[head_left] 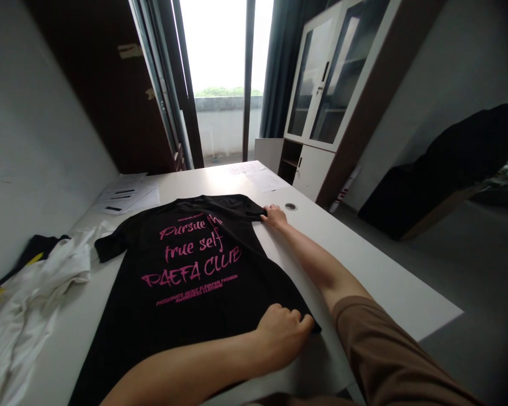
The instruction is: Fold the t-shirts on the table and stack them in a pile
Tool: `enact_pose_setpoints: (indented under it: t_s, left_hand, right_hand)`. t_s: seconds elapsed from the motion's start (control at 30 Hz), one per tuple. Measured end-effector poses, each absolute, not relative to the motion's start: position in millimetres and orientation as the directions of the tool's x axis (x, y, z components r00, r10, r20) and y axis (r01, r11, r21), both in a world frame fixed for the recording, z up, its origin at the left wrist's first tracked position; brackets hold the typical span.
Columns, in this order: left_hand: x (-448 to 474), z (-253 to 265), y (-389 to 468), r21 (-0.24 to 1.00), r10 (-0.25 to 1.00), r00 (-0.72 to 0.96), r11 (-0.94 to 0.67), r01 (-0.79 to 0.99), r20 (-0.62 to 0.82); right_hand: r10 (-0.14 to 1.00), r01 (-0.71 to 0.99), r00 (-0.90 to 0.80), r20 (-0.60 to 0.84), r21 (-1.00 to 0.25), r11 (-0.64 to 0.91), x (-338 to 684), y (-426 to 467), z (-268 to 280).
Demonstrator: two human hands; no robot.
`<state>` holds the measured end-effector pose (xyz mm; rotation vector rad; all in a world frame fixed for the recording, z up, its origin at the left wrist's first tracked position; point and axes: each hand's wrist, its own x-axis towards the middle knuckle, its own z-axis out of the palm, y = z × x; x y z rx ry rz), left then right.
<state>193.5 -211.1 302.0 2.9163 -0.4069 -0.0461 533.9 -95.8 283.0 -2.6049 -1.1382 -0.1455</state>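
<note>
A black T-shirt (152,321) with pink lettering lies spread on the white table (347,265), its collar end toward the window. My right hand (275,216) is closed on the edge of the sleeve on the right side. Near the hem's right corner, my left hand (284,332) has its fingers curled down on the shirt, gripping the fabric. My left forearm crosses over the lower part of the shirt and hides some of the hem. Slight folds run from the right sleeve down that side.
White clothing (46,287) is heaped at the table's left side, beside a dark garment with yellow on it. Papers (129,194) lie at the back left, and more sheets (265,179) at the back right. A round cable hole (291,207) sits near the right edge. Beyond stands a glass-door cabinet (322,84).
</note>
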Motion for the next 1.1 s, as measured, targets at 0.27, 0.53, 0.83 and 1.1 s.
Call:
enact_pose_setpoints:
  t_s: [0.27,0.53,0.83,1.1]
  left_hand:
    - [173.9,329.9,-184.5,0.603,-0.070,0.989,-0.797,0.025,-0.133]
    - [180.3,323.8,-199.3,0.226,-0.069,0.996,-0.973,-0.055,-0.059]
    - [191.6,326.8,-199.3,0.279,-0.059,0.987,-0.960,-0.015,-0.152]
    - [178.1,334.8,-191.2,0.485,0.084,0.990,-0.865,0.127,-0.110]
  right_hand:
    - [0.404,0.400,0.903,0.147,-0.634,-0.662,579.8,-82.5,280.3]
    - [0.503,0.551,0.826,0.254,-0.553,-0.625,571.2,-75.3,268.3]
    - [0.717,0.846,0.533,0.449,-0.285,-0.450,546.6,-78.0,275.1]
    - [0.889,0.916,0.373,0.266,-0.261,-0.306,537.3,-65.1,263.4]
